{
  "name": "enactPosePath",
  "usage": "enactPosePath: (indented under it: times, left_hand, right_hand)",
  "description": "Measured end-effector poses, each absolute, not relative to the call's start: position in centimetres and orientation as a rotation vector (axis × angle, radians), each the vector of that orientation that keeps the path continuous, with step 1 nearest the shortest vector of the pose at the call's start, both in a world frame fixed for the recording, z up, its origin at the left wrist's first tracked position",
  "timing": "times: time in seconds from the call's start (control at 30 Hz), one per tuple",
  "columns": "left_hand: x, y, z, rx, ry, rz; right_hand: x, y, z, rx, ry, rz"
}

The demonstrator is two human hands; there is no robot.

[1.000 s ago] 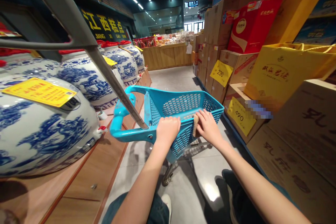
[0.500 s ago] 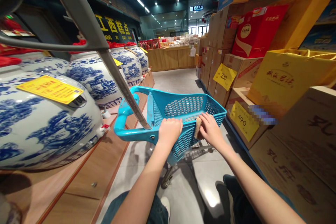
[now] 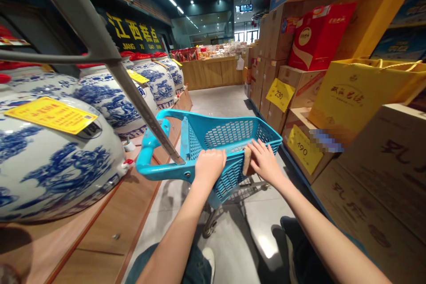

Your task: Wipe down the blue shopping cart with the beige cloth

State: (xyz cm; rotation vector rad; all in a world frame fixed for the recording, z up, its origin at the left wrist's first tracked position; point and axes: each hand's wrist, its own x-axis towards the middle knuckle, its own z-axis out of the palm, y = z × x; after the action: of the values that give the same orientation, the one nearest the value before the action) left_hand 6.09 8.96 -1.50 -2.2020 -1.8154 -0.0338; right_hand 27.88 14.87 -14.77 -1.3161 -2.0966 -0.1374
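The teal basket [image 3: 229,133] of a small shopping cart sits mid-frame. The left hand [image 3: 209,166] is closed in a fist over its near rim at 6 o'clock, fingertips hidden inside the mesh. At the basket's 4 o'clock the right hand [image 3: 264,162] holds a tan pad [image 3: 246,161] flat against the rim, fingers stretched over it and thumb out of sight. Only the pad's edge shows, so its material is unclear. A grey pole [image 3: 109,57] crosses from 10 o'clock and ends beside the handle [image 3: 149,159]. The basket and arms mostly hide the cart's frame, leaving one wheel [image 3: 208,230] visible. Blue-and-white jars [image 3: 56,164] at 9 o'clock and cardboard boxes [image 3: 376,186] at 3 o'clock are cut off by the frame.
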Motion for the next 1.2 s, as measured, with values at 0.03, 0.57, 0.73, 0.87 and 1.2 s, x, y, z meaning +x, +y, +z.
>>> enactPosePath:
  times: [0.03, 0.57, 0.73, 0.87, 1.2]
  left_hand:
    - [6.1, 9.0, -1.5, -2.201, -1.818, -0.039]
    - [6.0, 9.3, -2.2, -2.178, -1.756, -0.096]
    - [5.9, 9.3, -2.2, -2.179, -1.750, -0.099]
    - [6.0, 9.3, -2.1, -2.178, -1.749, -0.077]
    - [6.0, 9.4, -2.2, -2.168, -1.749, -0.092]
  right_hand:
    - [28.1, 15.1, -15.0, -1.355, -2.058, -0.144]
    - [27.2, 13.8, -14.2, -1.521, -2.075, -0.134]
    - [25.5, 12.5, -14.9, -1.363, -2.084, -0.174]
    - [25.7, 12.5, -14.7, -1.199, -2.200, -0.181]
    - [26.1, 13.0, -15.2, -1.280, -2.103, -0.169]
